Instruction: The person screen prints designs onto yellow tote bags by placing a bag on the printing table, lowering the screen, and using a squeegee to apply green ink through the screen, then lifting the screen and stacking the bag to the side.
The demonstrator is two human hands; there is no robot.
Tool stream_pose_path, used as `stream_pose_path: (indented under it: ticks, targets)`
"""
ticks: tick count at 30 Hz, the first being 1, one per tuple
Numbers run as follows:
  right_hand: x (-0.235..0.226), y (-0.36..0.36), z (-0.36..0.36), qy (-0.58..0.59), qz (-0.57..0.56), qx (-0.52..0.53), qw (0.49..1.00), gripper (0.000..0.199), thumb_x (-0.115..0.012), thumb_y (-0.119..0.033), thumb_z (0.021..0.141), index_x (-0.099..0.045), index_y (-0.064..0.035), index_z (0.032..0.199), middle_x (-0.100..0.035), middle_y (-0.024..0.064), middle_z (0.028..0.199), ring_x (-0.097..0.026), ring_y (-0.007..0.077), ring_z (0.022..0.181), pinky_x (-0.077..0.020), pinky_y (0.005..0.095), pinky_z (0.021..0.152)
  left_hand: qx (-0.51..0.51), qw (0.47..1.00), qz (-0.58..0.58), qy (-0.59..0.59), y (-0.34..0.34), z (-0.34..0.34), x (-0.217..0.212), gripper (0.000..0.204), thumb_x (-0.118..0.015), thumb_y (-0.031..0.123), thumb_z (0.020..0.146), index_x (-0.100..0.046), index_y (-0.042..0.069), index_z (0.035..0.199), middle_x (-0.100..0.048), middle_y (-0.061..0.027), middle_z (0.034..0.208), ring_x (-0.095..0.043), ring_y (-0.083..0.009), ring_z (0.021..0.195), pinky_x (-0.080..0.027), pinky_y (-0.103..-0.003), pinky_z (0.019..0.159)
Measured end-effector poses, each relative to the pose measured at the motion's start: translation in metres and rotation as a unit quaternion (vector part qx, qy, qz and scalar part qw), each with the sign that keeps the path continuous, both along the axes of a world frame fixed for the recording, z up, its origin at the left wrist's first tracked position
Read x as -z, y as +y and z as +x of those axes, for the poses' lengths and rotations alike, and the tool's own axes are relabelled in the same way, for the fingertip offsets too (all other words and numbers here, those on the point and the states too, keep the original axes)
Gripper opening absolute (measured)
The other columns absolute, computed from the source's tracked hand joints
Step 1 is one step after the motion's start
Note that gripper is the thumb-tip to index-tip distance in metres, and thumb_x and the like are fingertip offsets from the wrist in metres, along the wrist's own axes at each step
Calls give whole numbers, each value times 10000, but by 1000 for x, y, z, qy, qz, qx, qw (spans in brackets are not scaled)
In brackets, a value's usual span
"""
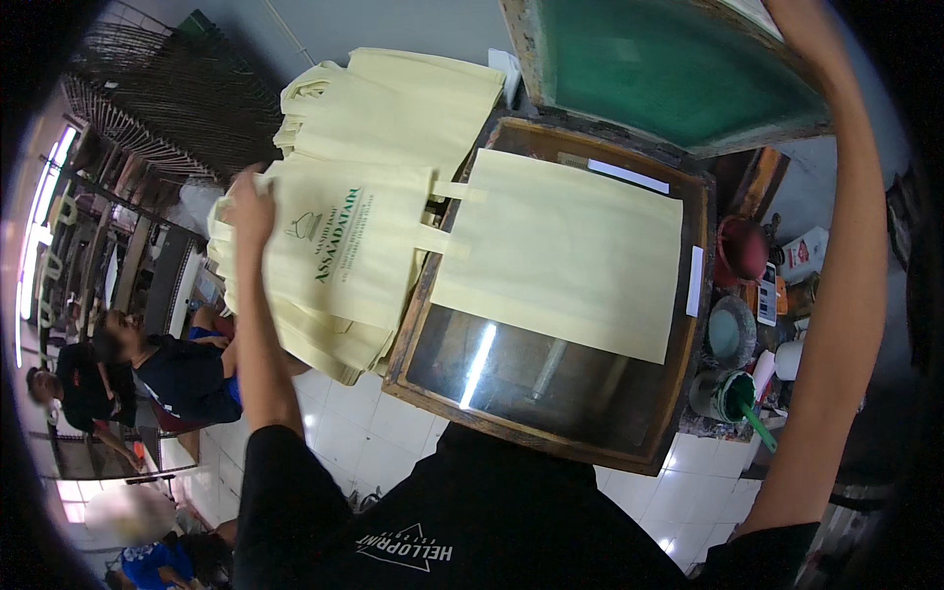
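A plain cream tote bag [565,251] lies flat on the glass-topped wooden frame table [511,364], its handles reaching left. To its left, a cream tote bag with a green print [383,226] rests on a pile of bags. My left hand [252,208], slightly blurred, is closed at the far left edge of this printed bag. At the upper right, a screen printing frame [678,74] with green mesh is raised and tilted above the table's far side. My right hand [808,34] grips its upper right edge; the fingers are partly cut off by the picture's border.
More cream bags [413,103] are stacked at the back. On the right stand a paint can with a green-handled tool [733,398], a red container [737,251], a clear bowl [730,329] and a phone-like device [766,295]. Several people [182,369] sit at the left beside drying racks [167,98].
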State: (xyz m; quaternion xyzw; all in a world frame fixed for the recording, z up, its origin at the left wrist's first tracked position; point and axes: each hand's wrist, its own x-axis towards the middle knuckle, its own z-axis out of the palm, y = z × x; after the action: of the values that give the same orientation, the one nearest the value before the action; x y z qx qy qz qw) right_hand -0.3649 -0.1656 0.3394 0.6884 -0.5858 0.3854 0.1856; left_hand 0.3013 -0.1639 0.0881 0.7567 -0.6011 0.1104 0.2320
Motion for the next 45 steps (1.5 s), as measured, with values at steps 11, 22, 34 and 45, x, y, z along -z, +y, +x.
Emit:
stream_pose_path:
  ticks: [11,22,34,45]
  targets:
    - [-6,-1,0,25,46,29,998,364,-750,-344,854,-779,7,942,-733,225,838,-679,323,747,-528,453,732,462,851,224,113,28,-480,96,773,-658,550,899,-456,95,1490,-377,-212,1587,-276,-351,1518,-147,-636,1203]
    - [-1,2,-9,23,13,-11,1000,333,-746,-296,841,-781,4,981,-734,261,978,-713,400,923,-544,466,849,416,836,359,-20,3,-600,109,938,-545,687,914,-202,189,1631,5,-271,1682,67,-498,1541,-9,-717,1178]
    - [-1,3,-11,20,6,-20,1000,310,-760,-292,836,-787,-19,981,-739,242,978,-713,385,931,-539,455,861,356,844,401,-6,8,-622,98,972,-608,720,848,-203,316,1633,53,-232,1693,129,-509,1528,32,-816,1093]
    - [-4,15,-6,24,33,-21,999,349,-762,-287,837,-769,13,1015,-732,259,943,-711,382,875,-538,448,831,351,839,414,-34,-11,-632,87,1145,-661,762,777,-173,189,1639,-39,-279,1675,77,-525,1528,-20,-799,1114]
